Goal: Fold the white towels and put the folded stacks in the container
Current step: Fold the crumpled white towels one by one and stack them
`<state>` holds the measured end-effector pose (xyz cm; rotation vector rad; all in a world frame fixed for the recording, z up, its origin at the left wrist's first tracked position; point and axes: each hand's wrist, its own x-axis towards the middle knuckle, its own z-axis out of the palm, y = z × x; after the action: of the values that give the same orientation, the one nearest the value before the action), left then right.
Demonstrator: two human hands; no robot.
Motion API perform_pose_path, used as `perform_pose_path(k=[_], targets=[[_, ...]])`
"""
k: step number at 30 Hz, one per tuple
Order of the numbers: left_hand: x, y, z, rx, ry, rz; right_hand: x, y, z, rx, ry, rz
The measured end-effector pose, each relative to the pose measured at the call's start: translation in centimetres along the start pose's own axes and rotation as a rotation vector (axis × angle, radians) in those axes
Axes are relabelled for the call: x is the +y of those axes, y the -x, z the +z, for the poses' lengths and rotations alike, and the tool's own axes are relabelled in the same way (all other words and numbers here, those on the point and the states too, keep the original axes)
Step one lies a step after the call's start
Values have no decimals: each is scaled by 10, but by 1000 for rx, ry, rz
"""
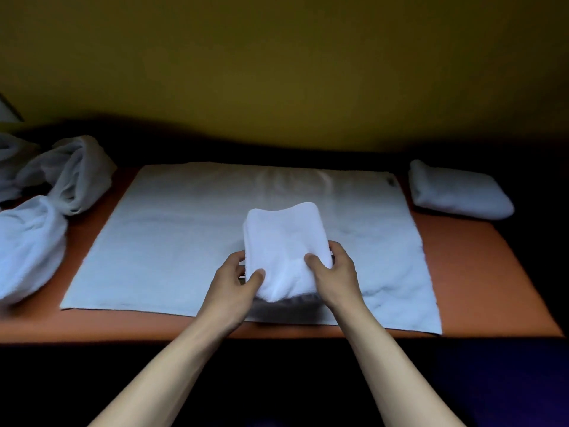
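A folded white towel (284, 241) is held just above the middle of a large white towel (172, 241) spread flat on the orange table (480, 272). My left hand (237, 280) grips the folded towel's near left side, thumb on top. On its near right side my right hand (334, 272) grips it the same way. A shadow lies under its near end. Another folded towel (458, 191) rests at the far right. No container is in view.
Crumpled white towels (64, 174) are heaped at the left end of the table, one bundle (27, 245) nearer the front left edge. A yellow-green wall rises behind the table. The area in front of the table is dark.
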<state>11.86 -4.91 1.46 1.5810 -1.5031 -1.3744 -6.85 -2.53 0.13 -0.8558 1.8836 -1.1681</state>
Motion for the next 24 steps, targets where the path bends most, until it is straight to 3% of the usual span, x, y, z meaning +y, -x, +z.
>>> perform_pose_path(k=[7,13,18,21,24], targets=[[30,9,133,-231,-6,143,47,-12,-137,345,-4,5],[72,10,238,-497,-86,253,81,-35,-243,532,6,-5],[96,-1,309,-505,-30,292,95,-57,-308,687,-27,-85],[94,-9,340,-444,-119,392,108,-70,-330,678,158,-88],[82,-11,359,-365,-548,601,128,-68,-331,676,594,-78]])
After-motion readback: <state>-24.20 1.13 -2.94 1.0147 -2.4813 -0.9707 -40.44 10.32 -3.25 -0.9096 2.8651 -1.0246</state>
